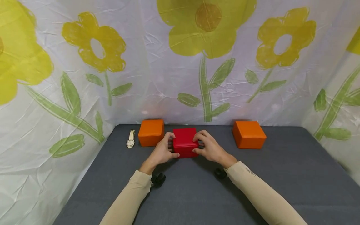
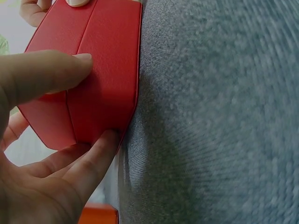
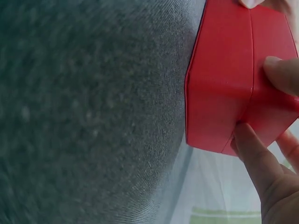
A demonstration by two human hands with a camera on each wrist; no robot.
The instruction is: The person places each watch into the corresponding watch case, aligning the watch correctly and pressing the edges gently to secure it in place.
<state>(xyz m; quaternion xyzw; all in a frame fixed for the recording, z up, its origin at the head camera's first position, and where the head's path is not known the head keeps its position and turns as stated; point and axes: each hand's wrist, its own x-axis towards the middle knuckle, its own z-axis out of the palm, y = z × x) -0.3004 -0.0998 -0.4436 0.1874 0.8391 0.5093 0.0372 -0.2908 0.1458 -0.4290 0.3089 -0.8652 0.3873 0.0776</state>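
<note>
A red box with a lid seam around its sides stands on the dark grey tabletop, its lid down. My left hand grips it from the left. In the left wrist view, the thumb presses the front of the red box and other fingers lie against its side. From the right, my right hand holds the same box. The right wrist view puts that thumb on the front of the red box near the seam, with a fingertip at the seam on the side.
An orange box stands just left of the red one, and a cream-strapped wristwatch lies beyond it. Another orange box stands to the right. A flower-printed curtain hangs along the back edge of the grey table.
</note>
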